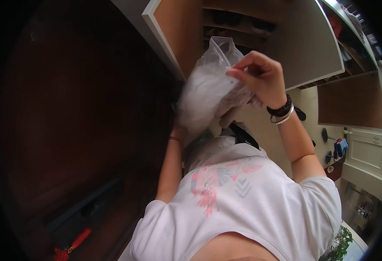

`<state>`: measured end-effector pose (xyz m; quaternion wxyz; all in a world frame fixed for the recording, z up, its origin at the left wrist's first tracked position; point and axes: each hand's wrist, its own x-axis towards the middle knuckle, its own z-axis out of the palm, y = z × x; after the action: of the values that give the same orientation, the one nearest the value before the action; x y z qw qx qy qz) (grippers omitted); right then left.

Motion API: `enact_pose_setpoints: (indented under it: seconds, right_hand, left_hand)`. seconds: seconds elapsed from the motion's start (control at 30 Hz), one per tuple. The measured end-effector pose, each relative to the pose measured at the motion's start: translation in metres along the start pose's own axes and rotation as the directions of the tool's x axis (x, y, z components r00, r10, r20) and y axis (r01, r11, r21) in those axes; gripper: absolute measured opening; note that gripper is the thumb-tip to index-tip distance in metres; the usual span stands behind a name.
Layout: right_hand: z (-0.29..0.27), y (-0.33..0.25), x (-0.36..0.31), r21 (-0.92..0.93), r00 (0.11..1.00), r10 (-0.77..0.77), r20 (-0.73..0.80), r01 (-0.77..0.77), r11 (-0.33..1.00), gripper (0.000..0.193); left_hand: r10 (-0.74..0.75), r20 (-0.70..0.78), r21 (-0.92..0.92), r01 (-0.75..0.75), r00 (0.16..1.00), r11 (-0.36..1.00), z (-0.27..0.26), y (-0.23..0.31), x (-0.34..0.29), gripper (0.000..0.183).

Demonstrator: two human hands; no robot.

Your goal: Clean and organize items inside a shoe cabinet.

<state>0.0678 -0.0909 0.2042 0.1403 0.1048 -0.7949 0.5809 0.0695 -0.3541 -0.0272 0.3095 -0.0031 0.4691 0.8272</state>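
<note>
A clear, frosty-looking plastic bag [206, 89] with a zip-type top edge is raised in front of me, its upper part standing apart as a loop. Something whitish shows through it, too blurred to name. My right hand [260, 76] is closed in a pinch of thumb and fingertips on the bag's upper right side; a dark bracelet and a light bangle circle that wrist. Behind the lower left of the bag is my left hand [180, 131], mostly covered by it, so its fingers cannot be made out.
An open cabinet [239, 21] with shelves of dark items, probably shoes, stands ahead, its pale door [315, 52] swung out to the right. A dark red-brown door [69, 108] with a black handle [84, 204] and red tassel [80, 239] fills the left.
</note>
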Motion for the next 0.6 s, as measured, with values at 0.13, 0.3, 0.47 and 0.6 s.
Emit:
enact_pose_setpoints:
  seconds: [0.13,0.3,0.47,0.6]
  right_hand:
    - [-0.021,0.01,0.01,0.046,0.992,0.057,-0.115,-0.052,0.998,0.011]
    - [-0.027,0.011,0.014,0.265,0.99,0.141,0.01,-0.139,0.954,0.02]
    - [-0.025,0.031,0.006,0.213,0.934,0.292,0.205,-0.333,0.918,0.03]
    - [-0.005,0.055,-0.004,0.028,0.944,0.268,0.195,-0.278,0.96,0.041]
  left_hand:
    - [0.033,-0.181,0.512,0.065,0.983,0.856,-0.037,-0.023,0.001,0.056]
    - [0.107,-0.395,0.25,-0.006,0.912,0.968,-0.064,-0.034,-0.008,0.053]
    - [0.222,-0.375,0.211,-0.151,0.9,0.966,-0.006,0.016,-0.019,0.052]
    - [0.324,-0.326,0.455,-0.153,0.888,0.877,0.004,0.029,-0.012,0.035]
